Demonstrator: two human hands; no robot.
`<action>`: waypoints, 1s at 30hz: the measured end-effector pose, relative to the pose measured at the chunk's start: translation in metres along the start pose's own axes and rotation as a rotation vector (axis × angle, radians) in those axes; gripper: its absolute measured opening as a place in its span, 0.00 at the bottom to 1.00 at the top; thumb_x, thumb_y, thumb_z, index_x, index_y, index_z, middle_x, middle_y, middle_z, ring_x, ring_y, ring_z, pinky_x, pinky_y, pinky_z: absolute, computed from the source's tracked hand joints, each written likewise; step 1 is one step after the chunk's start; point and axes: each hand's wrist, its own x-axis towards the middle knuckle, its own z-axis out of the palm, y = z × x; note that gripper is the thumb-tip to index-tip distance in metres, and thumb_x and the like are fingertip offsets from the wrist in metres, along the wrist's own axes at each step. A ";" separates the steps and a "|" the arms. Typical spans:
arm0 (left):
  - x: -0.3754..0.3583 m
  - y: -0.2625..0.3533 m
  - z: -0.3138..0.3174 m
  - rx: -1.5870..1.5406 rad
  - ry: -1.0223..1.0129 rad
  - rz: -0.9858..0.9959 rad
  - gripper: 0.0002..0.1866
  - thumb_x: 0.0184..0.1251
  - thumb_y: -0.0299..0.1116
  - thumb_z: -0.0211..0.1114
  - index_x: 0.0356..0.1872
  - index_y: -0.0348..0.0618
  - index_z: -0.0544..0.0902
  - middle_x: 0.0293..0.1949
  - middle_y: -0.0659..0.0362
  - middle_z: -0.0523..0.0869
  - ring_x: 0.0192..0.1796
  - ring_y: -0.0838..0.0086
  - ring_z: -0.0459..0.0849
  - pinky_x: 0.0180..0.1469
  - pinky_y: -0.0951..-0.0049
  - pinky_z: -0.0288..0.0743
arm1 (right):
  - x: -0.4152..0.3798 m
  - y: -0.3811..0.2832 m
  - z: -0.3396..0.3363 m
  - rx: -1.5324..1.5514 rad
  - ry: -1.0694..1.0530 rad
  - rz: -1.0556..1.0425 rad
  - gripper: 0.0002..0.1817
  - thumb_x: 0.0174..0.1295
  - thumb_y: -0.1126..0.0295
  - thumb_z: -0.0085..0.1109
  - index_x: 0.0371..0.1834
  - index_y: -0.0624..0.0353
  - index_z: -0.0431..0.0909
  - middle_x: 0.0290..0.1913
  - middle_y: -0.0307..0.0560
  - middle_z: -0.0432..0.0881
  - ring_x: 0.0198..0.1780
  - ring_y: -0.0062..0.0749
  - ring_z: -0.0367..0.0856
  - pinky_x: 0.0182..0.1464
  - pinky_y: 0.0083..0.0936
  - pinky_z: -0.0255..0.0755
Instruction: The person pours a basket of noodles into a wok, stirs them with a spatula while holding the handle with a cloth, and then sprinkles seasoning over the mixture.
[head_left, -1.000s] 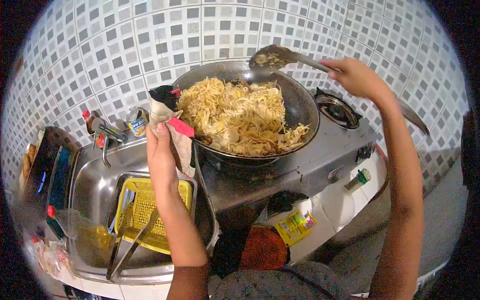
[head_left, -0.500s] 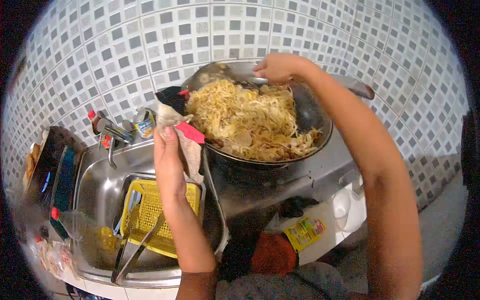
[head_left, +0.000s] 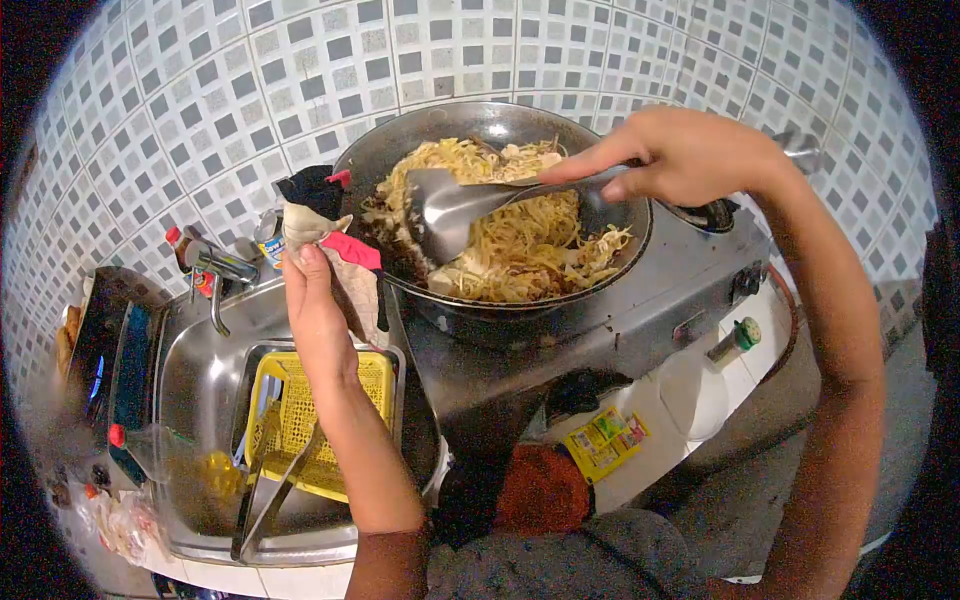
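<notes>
A large dark wok [head_left: 480, 120] stands on the stove, filled with noodles [head_left: 530, 240] mixed with pale pieces. My right hand [head_left: 680, 155] grips the handle of a wide metal spatula [head_left: 440, 212], whose blade lies over the noodles at the left of the wok. At the wok's left rim, my left hand [head_left: 318, 300] is closed around a folded cloth [head_left: 355, 285] in beige, pink and black. The cloth covers that part of the rim, and the wok's handle there is hidden.
Left of the stove is a steel sink [head_left: 200, 345] holding a yellow basket [head_left: 375, 385] and metal tongs [head_left: 270, 500]. A faucet [head_left: 225, 262], a can [head_left: 268, 238] and a red-capped bottle [head_left: 178, 240] stand behind it. A yellow packet [head_left: 605, 443] and a green-lidded jar [head_left: 738, 338] are below the stove front.
My right hand has moved right and nearer, and the spatula blade now lies over the noodles instead of at the wok's back left. The noodles are shifted, baring dark wok surface at the left.
</notes>
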 end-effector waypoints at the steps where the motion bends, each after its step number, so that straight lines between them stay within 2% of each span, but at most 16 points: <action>1: 0.000 0.000 0.000 0.002 -0.005 0.000 0.19 0.62 0.41 0.45 0.50 0.39 0.64 0.45 0.59 0.71 0.46 0.76 0.69 0.50 0.77 0.60 | -0.005 0.002 0.000 0.007 0.003 0.044 0.24 0.47 0.76 0.52 0.50 0.42 0.67 0.44 0.44 0.75 0.42 0.31 0.73 0.45 0.24 0.63; 4: 0.000 0.001 0.000 -0.045 -0.040 -0.014 0.18 0.62 0.41 0.45 0.48 0.40 0.65 0.44 0.60 0.71 0.45 0.76 0.70 0.49 0.77 0.60 | -0.022 0.011 -0.004 0.039 0.032 0.071 0.25 0.46 0.78 0.52 0.50 0.45 0.67 0.44 0.44 0.75 0.41 0.28 0.73 0.46 0.22 0.63; 7: -0.001 0.003 -0.003 -0.016 -0.063 -0.017 0.18 0.62 0.40 0.45 0.48 0.38 0.64 0.44 0.60 0.70 0.46 0.78 0.66 0.51 0.78 0.55 | -0.039 0.014 -0.006 0.154 0.048 0.183 0.25 0.45 0.80 0.51 0.50 0.47 0.67 0.44 0.45 0.75 0.43 0.25 0.72 0.46 0.20 0.62; 11: -0.001 0.004 0.000 -0.074 -0.074 -0.017 0.17 0.62 0.40 0.45 0.47 0.40 0.65 0.43 0.60 0.71 0.45 0.78 0.66 0.50 0.79 0.55 | -0.058 0.024 -0.006 0.213 0.108 0.139 0.26 0.45 0.81 0.51 0.51 0.50 0.67 0.45 0.43 0.74 0.45 0.24 0.71 0.47 0.18 0.61; 15: -0.001 0.006 0.000 -0.079 -0.072 -0.024 0.17 0.62 0.40 0.45 0.47 0.39 0.65 0.43 0.60 0.71 0.45 0.78 0.66 0.50 0.79 0.56 | -0.070 0.027 -0.022 0.171 0.143 0.215 0.23 0.50 0.72 0.50 0.52 0.47 0.66 0.31 0.40 0.78 0.31 0.19 0.71 0.37 0.17 0.65; 16: -0.001 0.006 0.001 -0.065 -0.064 -0.017 0.17 0.62 0.39 0.45 0.46 0.39 0.65 0.43 0.60 0.71 0.45 0.78 0.66 0.50 0.79 0.56 | -0.068 0.022 -0.029 0.160 0.093 0.362 0.20 0.53 0.68 0.47 0.53 0.45 0.65 0.18 0.36 0.70 0.20 0.14 0.66 0.24 0.14 0.63; 19: -0.005 0.012 0.006 -0.044 -0.052 -0.002 0.17 0.63 0.39 0.45 0.47 0.39 0.65 0.43 0.60 0.71 0.45 0.78 0.66 0.50 0.79 0.56 | -0.037 0.017 -0.020 0.258 0.263 0.313 0.20 0.56 0.70 0.42 0.54 0.47 0.63 0.11 0.31 0.60 0.13 0.14 0.58 0.15 0.13 0.55; 21: -0.006 0.014 0.006 -0.022 -0.040 -0.013 0.17 0.63 0.39 0.45 0.47 0.39 0.65 0.44 0.60 0.71 0.46 0.78 0.66 0.50 0.79 0.56 | 0.003 0.033 -0.009 0.160 0.300 0.294 0.18 0.59 0.66 0.39 0.54 0.48 0.62 0.10 0.32 0.59 0.12 0.15 0.58 0.14 0.14 0.55; 25: -0.004 0.012 0.004 -0.047 -0.038 -0.035 0.16 0.63 0.38 0.44 0.48 0.39 0.65 0.44 0.60 0.70 0.47 0.78 0.66 0.51 0.78 0.56 | 0.077 0.060 0.006 0.347 0.195 0.485 0.17 0.59 0.63 0.39 0.52 0.49 0.63 0.14 0.36 0.64 0.11 0.15 0.57 0.12 0.14 0.55; 28: -0.003 0.012 0.002 -0.058 -0.065 -0.029 0.17 0.63 0.38 0.45 0.49 0.39 0.64 0.45 0.59 0.70 0.47 0.78 0.66 0.52 0.78 0.56 | 0.109 0.075 0.008 0.547 0.000 0.539 0.18 0.59 0.62 0.39 0.53 0.49 0.62 0.15 0.38 0.67 0.11 0.15 0.58 0.11 0.13 0.53; 30: -0.003 0.012 0.003 -0.069 -0.072 -0.008 0.18 0.62 0.38 0.45 0.50 0.38 0.63 0.45 0.59 0.71 0.47 0.78 0.66 0.51 0.78 0.56 | 0.120 0.079 0.002 0.543 -0.047 0.549 0.19 0.59 0.63 0.38 0.54 0.48 0.61 0.15 0.39 0.68 0.10 0.14 0.57 0.10 0.12 0.52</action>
